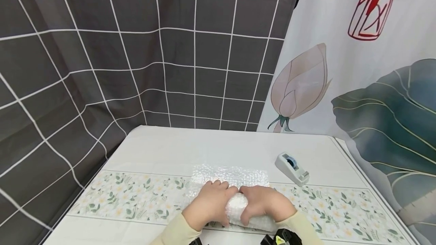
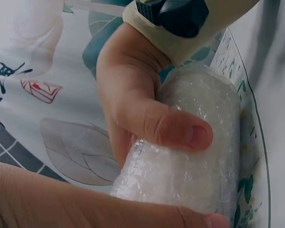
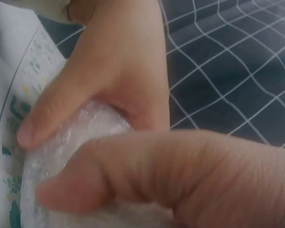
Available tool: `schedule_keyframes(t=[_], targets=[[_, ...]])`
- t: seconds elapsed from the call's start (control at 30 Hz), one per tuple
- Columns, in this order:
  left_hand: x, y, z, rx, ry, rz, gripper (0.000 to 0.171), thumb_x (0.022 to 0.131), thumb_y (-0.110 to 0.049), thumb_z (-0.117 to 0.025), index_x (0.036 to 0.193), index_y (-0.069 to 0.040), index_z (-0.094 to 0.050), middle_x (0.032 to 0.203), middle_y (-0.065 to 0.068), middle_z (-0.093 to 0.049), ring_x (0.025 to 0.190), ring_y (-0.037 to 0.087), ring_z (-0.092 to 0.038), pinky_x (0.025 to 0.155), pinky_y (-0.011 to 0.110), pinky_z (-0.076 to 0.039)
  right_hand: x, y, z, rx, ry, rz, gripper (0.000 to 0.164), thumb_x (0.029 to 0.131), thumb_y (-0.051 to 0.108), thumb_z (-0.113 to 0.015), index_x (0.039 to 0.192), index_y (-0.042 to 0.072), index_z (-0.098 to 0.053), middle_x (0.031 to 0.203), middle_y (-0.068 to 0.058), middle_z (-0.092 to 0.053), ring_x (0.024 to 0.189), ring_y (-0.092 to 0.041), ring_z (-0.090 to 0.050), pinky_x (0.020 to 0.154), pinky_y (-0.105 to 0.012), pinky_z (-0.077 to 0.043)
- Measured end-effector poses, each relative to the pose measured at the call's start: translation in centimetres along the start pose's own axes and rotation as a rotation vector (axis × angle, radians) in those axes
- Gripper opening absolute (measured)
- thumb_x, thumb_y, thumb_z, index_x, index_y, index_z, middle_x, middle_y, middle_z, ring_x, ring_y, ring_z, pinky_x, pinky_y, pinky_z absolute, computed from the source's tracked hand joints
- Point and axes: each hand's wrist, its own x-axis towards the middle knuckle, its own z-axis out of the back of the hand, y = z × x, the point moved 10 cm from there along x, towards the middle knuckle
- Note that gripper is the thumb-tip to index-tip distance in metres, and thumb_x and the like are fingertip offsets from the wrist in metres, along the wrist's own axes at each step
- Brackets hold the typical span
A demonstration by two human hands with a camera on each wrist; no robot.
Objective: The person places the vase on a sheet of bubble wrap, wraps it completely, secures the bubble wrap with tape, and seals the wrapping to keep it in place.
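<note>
A bundle rolled in clear bubble wrap (image 1: 235,206) lies on the table, whitish through its layers; what is inside cannot be made out. My left hand (image 1: 212,201) grips its left part, thumb on the near side and fingers over the top. My right hand (image 1: 267,202) holds it farther right, its thumb pressed across the wrap in the left wrist view. The two hands nearly meet at the top of the roll. Beyond them a flat stretch of bubble wrap (image 1: 235,175) spreads over the table. In the right wrist view both thumbs curl round the wrapped roll (image 3: 102,118).
A white tape dispenser (image 1: 292,168) with a blue core stands on the right side of the table. The white table (image 1: 163,146) has a floral band across it. Behind hang a dark grid curtain (image 1: 177,48) and a white curtain with a lotus print (image 1: 299,82).
</note>
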Motion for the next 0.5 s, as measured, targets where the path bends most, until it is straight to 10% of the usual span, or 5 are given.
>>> schedule_keyframes(t=[0.5], targets=[[0.6, 2.8, -1.5, -0.321, 0.121, 0.067, 0.054, 0.052, -0.044, -0.088, 0.097, -0.026, -0.065, 0.079, -0.014, -0.063, 0.069, 0.008, -0.057, 0.063, 0.030, -0.049, -1.7, 2.5, 1.8, -0.217, -0.071, 0.039, 0.077, 0.060, 0.037, -0.091, 0.126, 0.007, -0.065, 0.116, -0.011, -0.068, 0.106, -0.034, -0.065, 0.090, -0.056, -0.053]])
